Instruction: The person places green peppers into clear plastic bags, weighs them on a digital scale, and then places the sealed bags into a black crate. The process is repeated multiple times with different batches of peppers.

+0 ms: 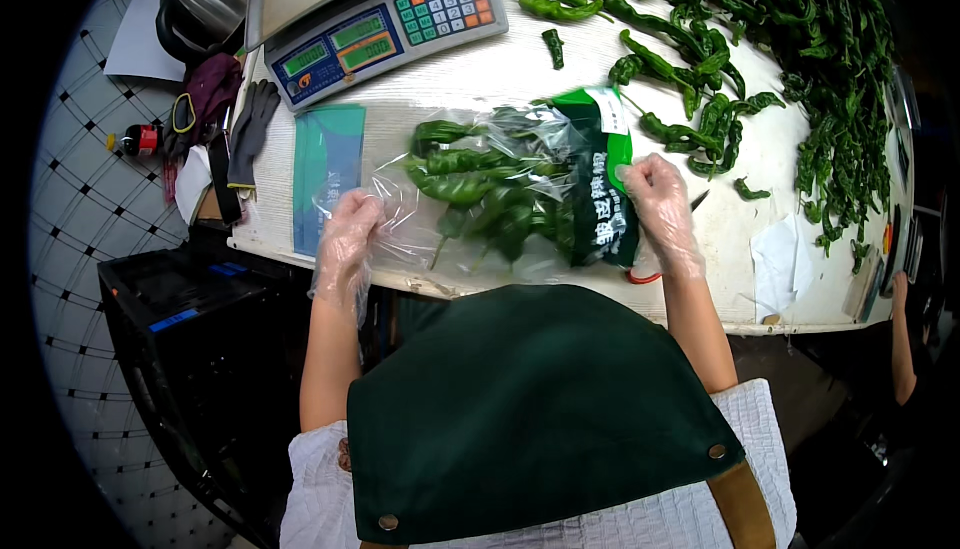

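A clear plastic bag of green peppers (495, 181) lies sideways before me at the table's front edge. My left hand (349, 237), in a thin clear plastic glove, pinches the bag's clear end. My right hand (660, 207), gloved alike, grips the other end, which is printed dark and bright green and bears a white label. Left of the bag, flat green and blue printed packaging (328, 174) lies partly behind my left hand. Beside my right forearm a red scissors handle (643, 277) shows, partly hidden by the bag and hand.
A digital scale (375, 23) stands at the back left. Loose green peppers (825, 46) are heaped at the right, with several scattered nearer. White paper (781, 264) lies at the front right. Grey gloves (255, 128) hang at the left edge, near a kettle (206, 12). Another person's arm (902, 346) shows far right.
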A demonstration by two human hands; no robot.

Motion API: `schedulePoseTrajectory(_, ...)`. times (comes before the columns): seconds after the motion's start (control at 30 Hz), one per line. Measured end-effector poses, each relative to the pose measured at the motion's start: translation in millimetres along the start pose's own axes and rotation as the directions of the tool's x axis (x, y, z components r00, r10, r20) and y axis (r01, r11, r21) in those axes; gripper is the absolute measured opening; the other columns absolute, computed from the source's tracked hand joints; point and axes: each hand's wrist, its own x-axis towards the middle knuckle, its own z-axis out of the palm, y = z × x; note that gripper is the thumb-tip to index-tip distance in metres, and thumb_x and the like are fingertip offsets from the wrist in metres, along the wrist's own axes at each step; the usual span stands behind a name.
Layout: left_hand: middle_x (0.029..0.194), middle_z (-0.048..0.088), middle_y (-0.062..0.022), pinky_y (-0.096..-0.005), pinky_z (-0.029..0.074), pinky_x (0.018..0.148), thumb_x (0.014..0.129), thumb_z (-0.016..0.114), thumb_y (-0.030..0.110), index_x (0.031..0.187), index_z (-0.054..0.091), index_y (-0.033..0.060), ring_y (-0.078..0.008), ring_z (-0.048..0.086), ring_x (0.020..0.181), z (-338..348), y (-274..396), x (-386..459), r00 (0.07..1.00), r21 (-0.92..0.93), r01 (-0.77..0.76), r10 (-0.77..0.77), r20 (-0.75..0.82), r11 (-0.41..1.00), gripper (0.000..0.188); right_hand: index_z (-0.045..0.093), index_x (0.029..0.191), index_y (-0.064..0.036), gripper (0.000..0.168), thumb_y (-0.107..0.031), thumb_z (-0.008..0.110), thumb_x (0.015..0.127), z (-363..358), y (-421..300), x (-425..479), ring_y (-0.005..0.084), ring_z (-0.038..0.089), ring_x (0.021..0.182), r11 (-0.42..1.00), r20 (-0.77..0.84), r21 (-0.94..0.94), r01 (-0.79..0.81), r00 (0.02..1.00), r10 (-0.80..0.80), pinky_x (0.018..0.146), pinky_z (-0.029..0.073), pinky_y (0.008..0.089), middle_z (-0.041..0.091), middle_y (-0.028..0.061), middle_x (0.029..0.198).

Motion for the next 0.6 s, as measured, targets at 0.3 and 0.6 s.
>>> schedulePoseTrajectory(0.3,0.077,0.058,-0.0019,-0.0239,0.043,0.067,0.090,0.062,0.014,0.094,0.059,0.0012,-0.0097,0.053,0.070,-3,-12,-5,0.998,0.162,0.043,-0.036,-0.042,0.986,0.014,0.053,0.073,0.000,0.021,-0.014,0.066,0.083,-3,25,7,0.0199,0.052,0.068,0.982,0.008,-0.121,0.147,0.989,-0.148,0.068,0.045,0.0317,0.056,0.0102,0.073)
schedulePoseTrajectory(0.6,0.110,0.065,-0.0185,-0.0345,0.052,0.078,0.088,0.070,0.024,0.129,0.049,0.0011,-0.0224,0.064,0.092,-12,3,-6,0.987,-0.226,0.164,-0.159,0.039,0.960,0.051,0.058,0.115,0.003,0.043,-0.030,0.066,0.090,-9,9,19,0.0120,0.052,0.084,0.798,0.385,0.428,-0.425,0.884,0.265,0.075,0.038,0.0223,0.060,0.0053,0.096)
